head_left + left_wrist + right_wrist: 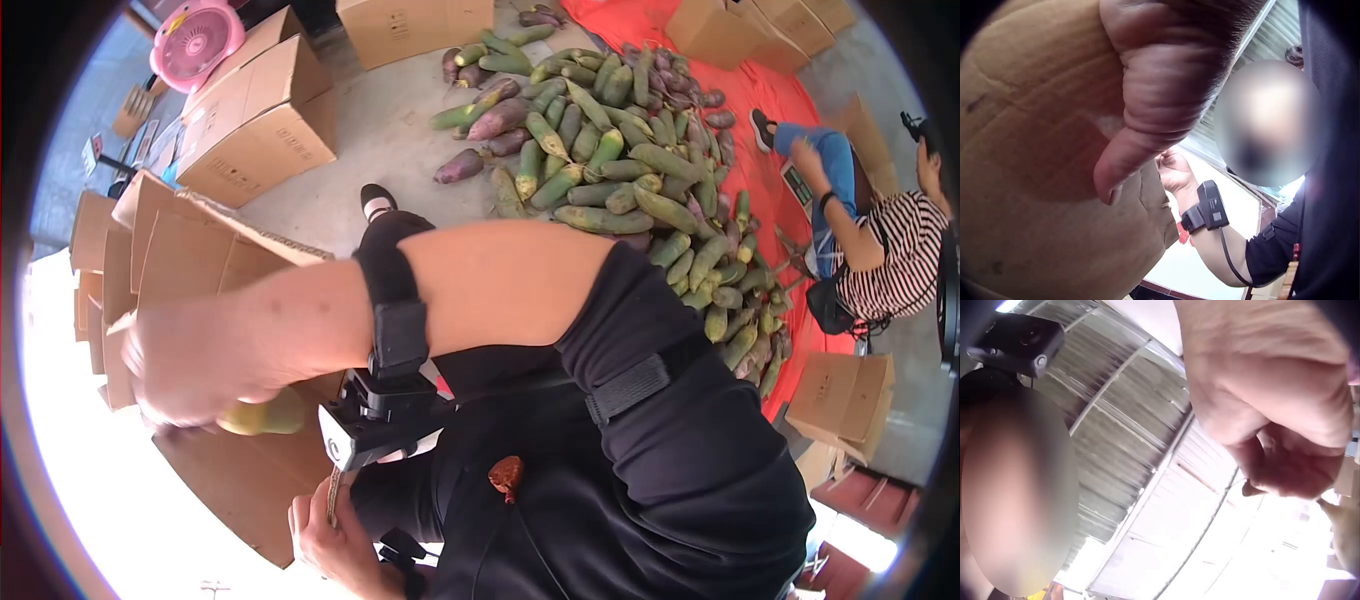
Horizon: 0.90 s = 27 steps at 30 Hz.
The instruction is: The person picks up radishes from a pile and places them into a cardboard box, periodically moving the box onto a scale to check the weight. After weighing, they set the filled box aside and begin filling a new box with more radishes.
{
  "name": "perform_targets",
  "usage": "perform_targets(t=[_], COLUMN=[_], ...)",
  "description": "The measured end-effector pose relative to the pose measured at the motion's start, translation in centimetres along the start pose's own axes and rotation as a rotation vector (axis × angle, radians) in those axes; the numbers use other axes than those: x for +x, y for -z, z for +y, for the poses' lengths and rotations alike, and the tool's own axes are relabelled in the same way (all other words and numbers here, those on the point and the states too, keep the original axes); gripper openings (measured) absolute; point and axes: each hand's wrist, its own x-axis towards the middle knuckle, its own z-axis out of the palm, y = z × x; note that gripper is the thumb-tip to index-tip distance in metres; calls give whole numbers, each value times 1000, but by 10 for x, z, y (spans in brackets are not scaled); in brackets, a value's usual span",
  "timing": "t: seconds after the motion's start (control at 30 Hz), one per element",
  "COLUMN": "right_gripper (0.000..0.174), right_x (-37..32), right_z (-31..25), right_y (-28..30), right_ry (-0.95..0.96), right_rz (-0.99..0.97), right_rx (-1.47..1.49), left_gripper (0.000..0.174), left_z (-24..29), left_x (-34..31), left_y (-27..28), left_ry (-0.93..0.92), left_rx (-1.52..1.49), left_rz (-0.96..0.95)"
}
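Note:
In the head view, the right hand (200, 355), blurred, reaches over an open cardboard box at the left. Its curled fingers grip a yellow-green vegetable (262, 414), which shows below the hand. The right wrist view has this hand (1272, 406) with fingers bent and part of the vegetable (1342, 534) at the right edge. Low in the head view, the left hand (340, 545) pinches the edge of a cardboard flap (235, 485). Seen from the left wrist, the left hand (1160, 87) lies with its thumb against the cardboard (1041, 156).
A large pile of green and purple vegetables (600, 150) lies on the floor and a red sheet (735, 100). Closed boxes (250, 140) and a pink fan (197, 45) stand at upper left. At right, a person in a striped shirt (895, 255) sits beside the pile.

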Motion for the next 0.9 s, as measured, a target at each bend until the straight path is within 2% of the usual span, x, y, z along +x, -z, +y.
perform_targets(t=[0.07,0.1,0.2,0.27,0.3,0.37,0.43,0.5,0.53,0.57,0.63,0.67,0.7,0.73,0.77,0.83,0.9], right_gripper=[14,15,12,18,18,25,29,28,26,25,27,27,27,26,26,25,25], right_x=[1,-6,-32,-48,-61,-88,-111,-133,-146,-161,-196,-221,-246,-278,-305,-355,-395], right_z=[37,37,35,29,25,17,29,58,73,87,129,165,176,208,221,237,247], right_y=[-2,1,9,17,22,39,62,96,110,132,180,213,225,252,262,277,279], right_ry=[-71,-152,-226,-5,-4,22,99,147,83,-88,-157,-263,-417,-559,-618,-923,-1099], right_rz=[-200,-320,-390,-238,-237,-53,180,478,644,740,1046,1149,1227,1226,1260,1244,1233], right_rx=[-73,-187,-286,-371,-366,-250,-271,-529,-297,-171,-565,-817,-857,-1083,-1150,-1237,-1308], left_gripper=[15,15,10,16,16,13,12,11,11,10,10,10,10,11,11,12,13], left_z=[-3,0,10,19,20,21,22,23,23,23,24,24,24,25,26,28,30], left_x=[1,2,4,10,10,12,11,12,12,11,12,12,12,12,12,12,14], left_y=[-1,-1,5,13,12,10,9,10,9,9,10,8,8,8,9,10,12], left_ry=[19,12,57,-68,-68,-104,-89,-71,-72,-72,-69,-71,-64,-55,-41,-10,27], left_rx=[-16,-15,-54,134,138,137,134,129,124,118,108,92,96,97,98,81,62], left_rz=[-19,-23,-20,-59,-64,15,7,-2,-2,-3,-2,1,1,-6,-11,-17,-16])
